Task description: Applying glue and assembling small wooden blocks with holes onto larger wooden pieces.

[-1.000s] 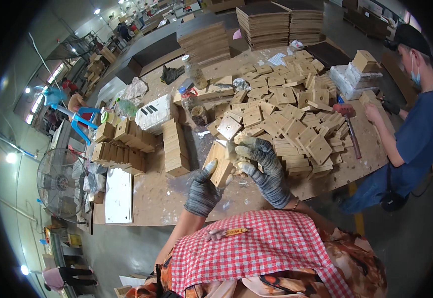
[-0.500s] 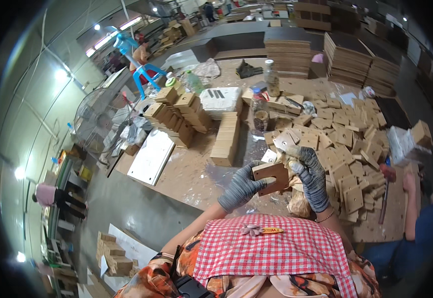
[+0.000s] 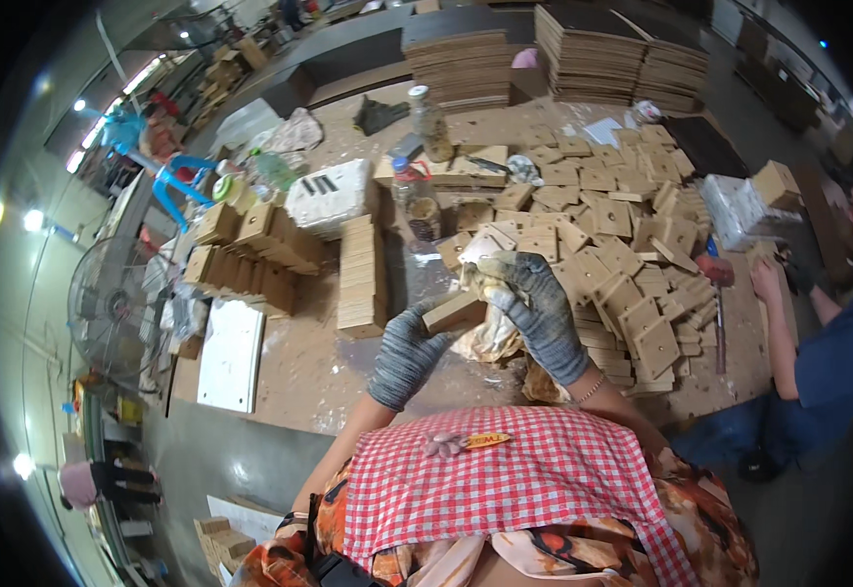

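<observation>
My left hand [image 3: 409, 354], in a grey knit glove, grips a small brown wooden board [image 3: 454, 313] by its near side. The board is tilted, with one edge toward me. At its far right edge is my gloved right hand [image 3: 534, 303], fingers closed on what looks like a pale, stained rag [image 3: 490, 338]. The rag's crumpled folds show under the hand; its upper part is mostly hidden by the fingers. Many similar small boards with holes lie in a loose heap [image 3: 612, 235] just beyond and right of my hands.
Stacked boards [image 3: 255, 249] and a standing row [image 3: 360, 279] are at left, near a white panel [image 3: 231, 357]. Beyond are jars [image 3: 429, 127] and a wrapped white block [image 3: 331, 196]. A hammer [image 3: 718, 293] lies at right, near a co-worker [image 3: 823, 323]. A fan [image 3: 118, 303] stands left.
The view has swung right, so the table's things sit further left in it. The board has turned from showing its broad face to showing more of its edge. Both hands stay at it.
</observation>
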The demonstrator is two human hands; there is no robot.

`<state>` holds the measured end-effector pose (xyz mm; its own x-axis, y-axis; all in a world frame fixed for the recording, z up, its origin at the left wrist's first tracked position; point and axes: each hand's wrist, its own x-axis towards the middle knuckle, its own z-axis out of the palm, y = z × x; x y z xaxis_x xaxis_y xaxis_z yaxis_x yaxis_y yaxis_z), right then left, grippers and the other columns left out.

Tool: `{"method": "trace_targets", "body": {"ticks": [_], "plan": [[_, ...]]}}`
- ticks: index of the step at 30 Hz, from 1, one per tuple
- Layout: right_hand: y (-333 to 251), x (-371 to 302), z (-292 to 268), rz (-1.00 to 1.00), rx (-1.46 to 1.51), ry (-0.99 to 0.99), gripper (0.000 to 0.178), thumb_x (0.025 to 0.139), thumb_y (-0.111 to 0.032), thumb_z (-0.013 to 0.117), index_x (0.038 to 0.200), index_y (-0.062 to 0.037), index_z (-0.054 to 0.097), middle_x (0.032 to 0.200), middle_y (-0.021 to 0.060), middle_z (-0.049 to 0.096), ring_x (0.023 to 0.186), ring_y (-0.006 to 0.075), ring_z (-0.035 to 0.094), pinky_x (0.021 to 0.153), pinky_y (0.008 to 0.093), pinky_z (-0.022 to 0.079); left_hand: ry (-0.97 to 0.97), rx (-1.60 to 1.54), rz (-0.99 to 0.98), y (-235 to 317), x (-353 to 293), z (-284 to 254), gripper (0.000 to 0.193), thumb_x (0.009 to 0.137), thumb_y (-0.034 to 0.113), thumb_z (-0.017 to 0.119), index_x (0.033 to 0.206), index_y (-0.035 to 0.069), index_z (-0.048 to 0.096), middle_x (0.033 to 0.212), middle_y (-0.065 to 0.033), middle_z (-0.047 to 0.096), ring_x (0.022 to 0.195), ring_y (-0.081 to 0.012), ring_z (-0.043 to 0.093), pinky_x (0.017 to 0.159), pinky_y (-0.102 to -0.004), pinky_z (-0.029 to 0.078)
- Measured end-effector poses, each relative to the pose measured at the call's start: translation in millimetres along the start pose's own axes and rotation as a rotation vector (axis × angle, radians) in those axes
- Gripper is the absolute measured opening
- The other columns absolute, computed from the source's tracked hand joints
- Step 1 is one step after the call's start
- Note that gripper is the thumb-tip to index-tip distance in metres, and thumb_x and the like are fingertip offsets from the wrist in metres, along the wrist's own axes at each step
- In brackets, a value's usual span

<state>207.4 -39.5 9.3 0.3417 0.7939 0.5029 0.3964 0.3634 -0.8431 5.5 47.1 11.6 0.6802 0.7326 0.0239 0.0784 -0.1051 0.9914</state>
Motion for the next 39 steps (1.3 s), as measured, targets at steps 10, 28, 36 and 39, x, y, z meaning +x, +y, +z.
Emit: {"method": "trace_targets", "body": {"ticks": [10,28,36,39], "plan": [[23,-21,-51,0.280,0.305,0.339,0.034,0.094,-0.011,0.063,0.127,-0.0035,0.063,0.123,0.0069,0.060,0.114,0.0168,0.058,0.100,0.0288,0.046,0.000,-0.295,-0.323,8,30,13,0.055,0.083,0.023,0.080,0.126,-0.003,0.058,0.109,-0.0095,0.068,0.095,-0.0150,0.066,0.081,-0.0286,0.055],[13,-33,-39,0.383,1.230,0.703,0.048,0.105,-0.032,0.049,0.139,0.0010,0.044,0.133,0.0143,0.053,0.124,0.0293,0.055,0.110,0.0411,0.044,-0.079,-0.935,-0.468,0,44,79,0.071,0.089,0.037,0.070,0.144,0.002,0.040,0.136,-0.0169,0.053,0.128,-0.0331,0.052,0.104,-0.0535,0.049],[23,-26,-28,0.375,2.485,0.691,0.055,0.106,-0.040,0.042,0.143,-0.0001,0.042,0.136,0.0172,0.054,0.124,0.0296,0.055,0.108,0.0396,0.043,-0.270,-0.890,-0.404,13,35,73,0.084,0.088,0.046,0.072,0.149,0.004,0.034,0.138,-0.0179,0.049,0.130,-0.0291,0.049,0.110,-0.0466,0.044],[25,-24,-15,0.519,1.423,0.514,0.057,0.104,-0.044,0.043,0.141,-0.0010,0.045,0.131,0.0171,0.059,0.119,0.0293,0.058,0.105,0.0399,0.045,-0.235,-0.753,-0.359,11,35,76,0.084,0.088,0.035,0.075,0.152,0.004,0.031,0.146,-0.0162,0.045,0.130,-0.0238,0.051,0.108,-0.0400,0.045]]}}
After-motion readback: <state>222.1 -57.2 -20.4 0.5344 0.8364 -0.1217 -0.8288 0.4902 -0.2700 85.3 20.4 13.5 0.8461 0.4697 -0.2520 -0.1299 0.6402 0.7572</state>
